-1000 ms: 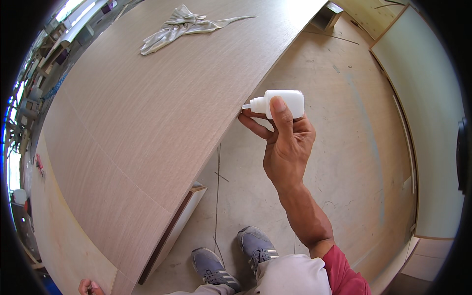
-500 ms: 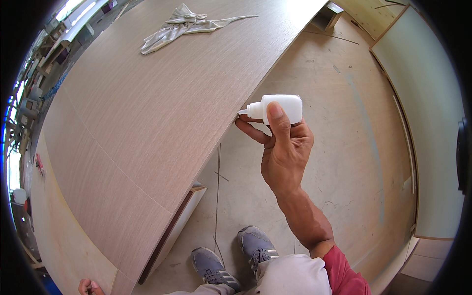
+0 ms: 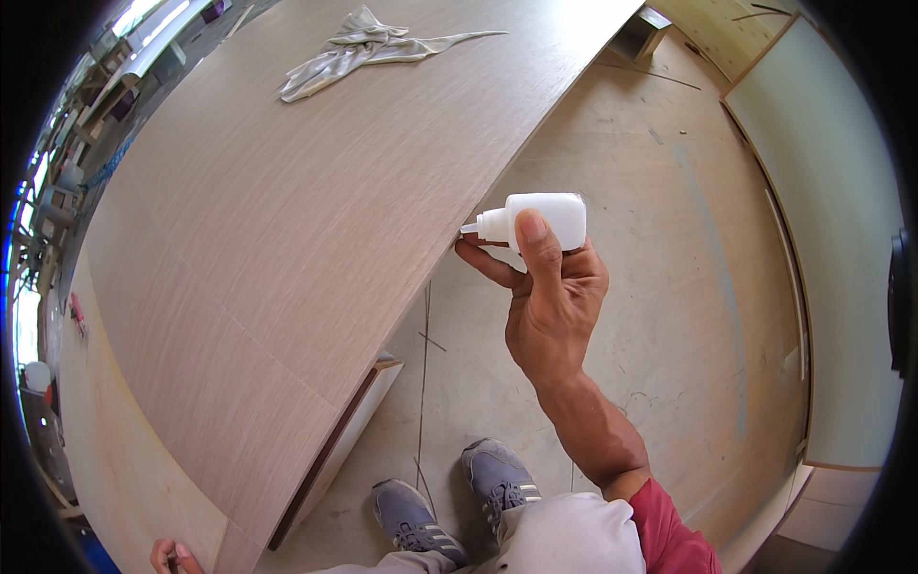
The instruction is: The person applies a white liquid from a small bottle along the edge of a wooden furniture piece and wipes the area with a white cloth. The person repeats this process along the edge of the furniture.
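Edge work on a broad wood-grain panel (image 3: 316, 239), viewed from the head. The right hand (image 3: 557, 301) is holding a small white squeeze bottle (image 3: 562, 218) on its side, just off the panel's near long edge. Its grip is pinching the bottle body between the thumb and the fingers behind it, while one finger is reaching toward the edge below the tip. The tapered nozzle (image 3: 469, 230) is pointing left and is lying right at the edge; whether it is touching, and whether any liquid is emerging, the view is not resolving.

The left hand (image 3: 174, 555) is showing only some bent fingers by a paler board (image 3: 124, 450) at lower left; the frame is cutting off the rest, so whether that grip is closing on anything is impossible to say. A crumpled pale cloth (image 3: 349, 59) is lying well apart on the panel's far part.

The step in hand is seemingly one of guiding the nozzle at the edge. The next move, by this judgement, is calling for a steady bottle angle, a finger serving as a guide, and only light squeezing.
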### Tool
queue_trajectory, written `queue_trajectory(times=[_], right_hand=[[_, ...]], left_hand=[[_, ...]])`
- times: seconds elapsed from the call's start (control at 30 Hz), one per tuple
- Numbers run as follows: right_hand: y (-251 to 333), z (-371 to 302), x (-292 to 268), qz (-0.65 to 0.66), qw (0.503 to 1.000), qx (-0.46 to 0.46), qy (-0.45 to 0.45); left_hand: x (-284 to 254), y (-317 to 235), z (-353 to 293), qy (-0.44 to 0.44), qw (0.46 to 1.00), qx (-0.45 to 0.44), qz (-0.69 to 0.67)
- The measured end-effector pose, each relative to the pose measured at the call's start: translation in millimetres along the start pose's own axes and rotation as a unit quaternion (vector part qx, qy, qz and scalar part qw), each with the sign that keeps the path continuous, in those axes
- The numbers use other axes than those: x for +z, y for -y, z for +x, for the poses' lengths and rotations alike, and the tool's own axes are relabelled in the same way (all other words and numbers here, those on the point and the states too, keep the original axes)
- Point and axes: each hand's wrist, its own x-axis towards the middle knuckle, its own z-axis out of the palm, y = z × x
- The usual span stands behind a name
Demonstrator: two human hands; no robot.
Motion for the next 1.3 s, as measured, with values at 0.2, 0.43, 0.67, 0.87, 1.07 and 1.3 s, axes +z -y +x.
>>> queue_trajectory(times=[0.2,0.43,0.67,0.87,1.07,1.3], right_hand=[[1,-4,2,0.008,1.0,0.004,0.0],[3,-7,4,0.021,1.0,0.016,-0.009],[0,-10,6,-0.006,1.0,0.004,-0.015],[1,-14,7,-0.004,1.0,0.006,-0.009],[3,-19,9,0.01,1.0,0.016,0.009],[3,-24,12,0.0,1.0,0.014,0.001]], left_hand=[[-1,2,0,-0.001,1.0,0.006,0.001],[-1,-1,1,-0.003,1.0,-0.001,0.011],[-2,3,0,-0.005,1.0,0.004,0.005],[-2,3,1,0.003,1.0,0.016,0.007],[-2,-1,1,0.004,1.0,0.017,0.011],[-2,-1,1,0.009,1.0,0.009,0.002]])
